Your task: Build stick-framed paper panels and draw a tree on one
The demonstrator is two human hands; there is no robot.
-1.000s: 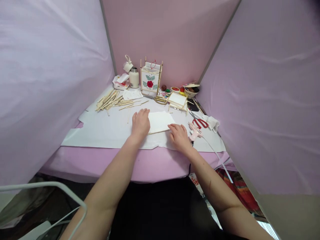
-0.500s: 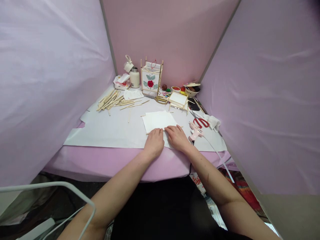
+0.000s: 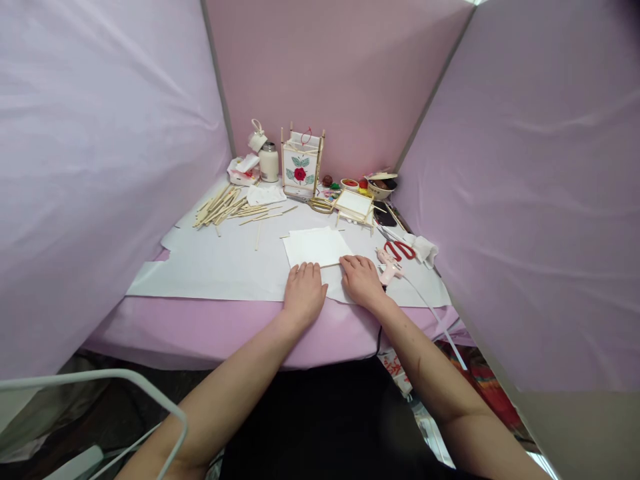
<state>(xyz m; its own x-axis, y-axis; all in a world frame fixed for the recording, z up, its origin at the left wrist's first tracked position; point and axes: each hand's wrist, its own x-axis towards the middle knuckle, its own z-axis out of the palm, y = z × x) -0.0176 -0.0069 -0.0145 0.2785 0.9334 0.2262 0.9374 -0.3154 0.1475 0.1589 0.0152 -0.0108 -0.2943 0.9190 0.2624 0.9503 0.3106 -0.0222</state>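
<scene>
In the head view, a white rectangular sheet (image 3: 317,244) is seen lying flat on the white-covered surface (image 3: 215,270), its near edge lined by a thin pale wooden stick (image 3: 331,265). The left part of that edge is touched by the left hand (image 3: 305,292), laid palm down with fingers together and thumb held apart. The right end is covered by the right hand (image 3: 361,279), its fingers bent. Whether the stick is pinched or merely pressed by either hand cannot be told. A pale pink glue gun (image 3: 390,268) is placed just beside the right hand.
</scene>
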